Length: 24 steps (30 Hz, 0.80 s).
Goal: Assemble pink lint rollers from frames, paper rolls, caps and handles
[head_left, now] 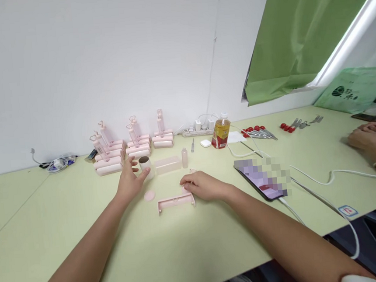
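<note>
Left hand (128, 181): fingers spread open beside the white hollow cylinder with brown interior (146, 164); contact unclear. A thumb nudge could tip it. Flat round pink disc (149, 195) lies loose on the pale green worktop (165, 252), just left of the pale pink plastic bracket (175, 201); a stray wrist could drag it. Small translucent pink bottle (184, 159) stands behind; a knock could topple it. Right hand (205, 184): fingers curled at bracket's right end, grip can't tell; lopsided pressure might skid it.

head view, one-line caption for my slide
Left hand at an upright roll, right hand by a pink frame on a pale green table.
</note>
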Available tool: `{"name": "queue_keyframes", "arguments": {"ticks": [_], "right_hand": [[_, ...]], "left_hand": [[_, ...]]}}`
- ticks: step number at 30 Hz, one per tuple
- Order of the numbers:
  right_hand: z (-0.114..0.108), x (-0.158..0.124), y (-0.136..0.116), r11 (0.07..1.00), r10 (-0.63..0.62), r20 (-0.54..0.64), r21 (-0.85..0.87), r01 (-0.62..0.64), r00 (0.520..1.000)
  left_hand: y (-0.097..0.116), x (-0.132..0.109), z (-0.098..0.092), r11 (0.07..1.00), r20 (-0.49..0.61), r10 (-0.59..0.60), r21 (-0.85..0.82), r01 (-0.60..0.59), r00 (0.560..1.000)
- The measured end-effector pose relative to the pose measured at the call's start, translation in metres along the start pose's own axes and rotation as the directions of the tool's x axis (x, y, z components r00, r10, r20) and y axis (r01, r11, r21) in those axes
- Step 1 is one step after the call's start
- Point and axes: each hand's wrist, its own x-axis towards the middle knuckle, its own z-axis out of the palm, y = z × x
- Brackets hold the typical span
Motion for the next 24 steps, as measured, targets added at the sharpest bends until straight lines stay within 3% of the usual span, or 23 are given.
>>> {"name": "queue_keyframes", "arguments": {"ticks": [4, 6, 9, 11, 15, 19, 24], "right_hand": [[-0.001, 0.002, 0.002, 0.999, 0.036, -0.009, 0.020, -0.035, 0.999], [-0.002, 0.001, 0.003, 0.999, 0.048, -0.012, 0.024, -0.047, 0.999], [-0.002, 0.001, 0.003, 0.999, 0.043, -0.015, 0.016, -0.043, 0.999], [-0.001, 0.001, 0.004, 0.999, 0.033, -0.015, 0.009, -0.033, 0.999], [0.001, 0.003, 0.008, 0.999, 0.039, -0.040, 0.019, -0.038, 0.998], [-0.002, 0.001, 0.002, 0.997, 0.049, -0.075, 0.063, -0.045, 0.996], [-0.002, -0.006, -0.017, 0.989, -0.139, 0.049, -0.047, 0.141, 0.989]], "left_hand": [[0.009, -0.020, -0.017, 0.974, -0.009, -0.155, 0.168, 0.154, 0.988], [0.011, -0.030, -0.024, 0.959, 0.132, -0.167, 0.252, 0.130, 0.977], [0.008, -0.040, -0.027, 0.958, 0.386, -0.102, 0.287, -0.015, 0.917], [0.003, -0.042, -0.026, 0.954, 0.464, -0.073, 0.291, -0.074, 0.883], [-0.004, -0.041, -0.021, 0.954, 0.517, -0.074, 0.286, -0.091, 0.853], [0.000, -0.042, -0.017, 0.953, 0.488, -0.035, 0.278, -0.117, 0.872], [0.009, -0.047, -0.009, 0.932, 0.494, 0.002, 0.313, -0.180, 0.869]]}}
